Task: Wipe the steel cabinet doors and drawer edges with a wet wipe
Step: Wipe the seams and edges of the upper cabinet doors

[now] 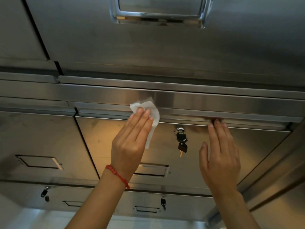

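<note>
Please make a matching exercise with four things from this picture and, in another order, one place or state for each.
Things:
1. wet wipe
2. right hand
3. keys
4. bracelet

Places or states:
A. hang from the drawer lock
B. red, on the left wrist
C. pressed to the drawer edge under the left hand
D. fingertips on the drawer's top edge, holding nothing

Pairs: 1-C, 2-D, 3-A, 4-B

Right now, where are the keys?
In the head view, the keys hang from a lock on the steel drawer front, between the left hand and the right hand.
</note>
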`<state>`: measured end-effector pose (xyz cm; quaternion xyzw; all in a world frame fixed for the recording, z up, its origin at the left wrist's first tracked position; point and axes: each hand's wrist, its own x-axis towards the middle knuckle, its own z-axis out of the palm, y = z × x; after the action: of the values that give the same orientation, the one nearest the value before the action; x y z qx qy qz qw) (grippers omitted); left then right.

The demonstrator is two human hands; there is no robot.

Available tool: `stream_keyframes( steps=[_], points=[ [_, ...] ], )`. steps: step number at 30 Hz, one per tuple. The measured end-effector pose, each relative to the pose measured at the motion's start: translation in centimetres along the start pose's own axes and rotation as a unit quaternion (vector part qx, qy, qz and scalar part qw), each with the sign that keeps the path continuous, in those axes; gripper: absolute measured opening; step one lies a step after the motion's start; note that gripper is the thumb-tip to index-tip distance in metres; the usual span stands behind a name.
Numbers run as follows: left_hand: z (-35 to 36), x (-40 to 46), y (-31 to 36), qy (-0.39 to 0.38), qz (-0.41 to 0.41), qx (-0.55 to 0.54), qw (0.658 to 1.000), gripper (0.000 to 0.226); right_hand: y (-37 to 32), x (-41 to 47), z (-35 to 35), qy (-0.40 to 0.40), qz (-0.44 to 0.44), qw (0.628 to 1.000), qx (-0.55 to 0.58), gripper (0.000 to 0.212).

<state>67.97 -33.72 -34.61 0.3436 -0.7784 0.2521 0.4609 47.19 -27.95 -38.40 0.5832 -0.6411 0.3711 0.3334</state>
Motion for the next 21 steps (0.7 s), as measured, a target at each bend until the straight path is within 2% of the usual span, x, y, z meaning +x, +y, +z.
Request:
stream_keyframes(
  steps=[12,17,21],
  points=[
    [-0.3,-0.1,-0.1,0.002,-0.016,0.011,1.000,0.030,0.3,0.1,-0.3,-0.010,-0.013,1.000,-0.002,0.045],
    [0.2,0.6,1.4,-0.022,0.011,0.000,1.000,0.045,0.3,0.1,-0.4,-0.013,-0.021,1.000,-0.015,0.046],
    [-0.3,0.1,0.4,-0.022,0.001,0.012,1.000,0.038,0.4,0.1,-0.3,-0.008,-0.026,0.999,-0.026,0.045]
  ],
)
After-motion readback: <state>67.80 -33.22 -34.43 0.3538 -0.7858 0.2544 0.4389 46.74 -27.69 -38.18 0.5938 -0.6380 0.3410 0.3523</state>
